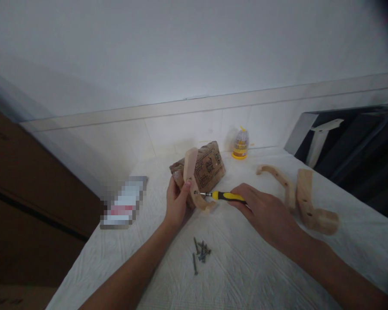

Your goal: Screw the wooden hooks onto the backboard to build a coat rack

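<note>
Grey screws point(201, 252) on quilted cloth point(239, 275); left hand point(176, 200) clamps curved wooden hook point(190, 172), right hand point(261, 211) grips screwdriver point(226, 196).

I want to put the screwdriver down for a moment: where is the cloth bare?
Bare cloth lies between the forearms, nearer than the screws, and between the blurred packet and the left hand. Crowded: at the hands, with hook, screwdriver and box, and beside the right hand, where two spare hooks lie.

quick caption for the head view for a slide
The left hand steadies a curved wooden hook while the right hand holds a yellow-handled screwdriver to it, loose screws lying nearby.
</note>
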`<act>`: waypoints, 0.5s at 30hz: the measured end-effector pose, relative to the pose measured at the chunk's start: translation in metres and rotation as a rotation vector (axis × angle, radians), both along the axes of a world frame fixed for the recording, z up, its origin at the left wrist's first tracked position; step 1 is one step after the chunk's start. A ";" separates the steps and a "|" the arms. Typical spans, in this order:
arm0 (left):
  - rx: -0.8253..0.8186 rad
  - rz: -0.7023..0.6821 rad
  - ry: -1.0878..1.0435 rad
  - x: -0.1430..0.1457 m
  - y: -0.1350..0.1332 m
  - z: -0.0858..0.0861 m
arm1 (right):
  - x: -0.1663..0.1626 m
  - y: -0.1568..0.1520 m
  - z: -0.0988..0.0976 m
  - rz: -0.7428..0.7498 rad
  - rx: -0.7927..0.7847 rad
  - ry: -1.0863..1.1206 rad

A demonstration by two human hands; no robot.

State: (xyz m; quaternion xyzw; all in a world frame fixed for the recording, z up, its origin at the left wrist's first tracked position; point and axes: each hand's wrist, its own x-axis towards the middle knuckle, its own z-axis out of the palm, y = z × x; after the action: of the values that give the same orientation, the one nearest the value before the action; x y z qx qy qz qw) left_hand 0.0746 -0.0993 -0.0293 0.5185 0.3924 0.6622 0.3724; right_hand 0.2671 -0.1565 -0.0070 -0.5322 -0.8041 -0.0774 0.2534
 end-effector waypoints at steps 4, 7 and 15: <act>0.001 -0.029 0.010 0.001 -0.001 0.001 | -0.002 0.001 -0.001 0.057 -0.026 0.082; -0.005 -0.033 -0.016 0.001 -0.002 0.002 | -0.005 -0.002 0.001 0.079 -0.057 0.225; -0.015 -0.009 0.006 -0.001 -0.001 0.000 | -0.003 -0.003 0.006 0.145 0.050 0.124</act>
State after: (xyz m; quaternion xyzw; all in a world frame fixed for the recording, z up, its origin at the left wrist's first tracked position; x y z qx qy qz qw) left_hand 0.0739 -0.1002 -0.0289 0.5195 0.3963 0.6560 0.3778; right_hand 0.2645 -0.1592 -0.0014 -0.4699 -0.8210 -0.0460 0.3209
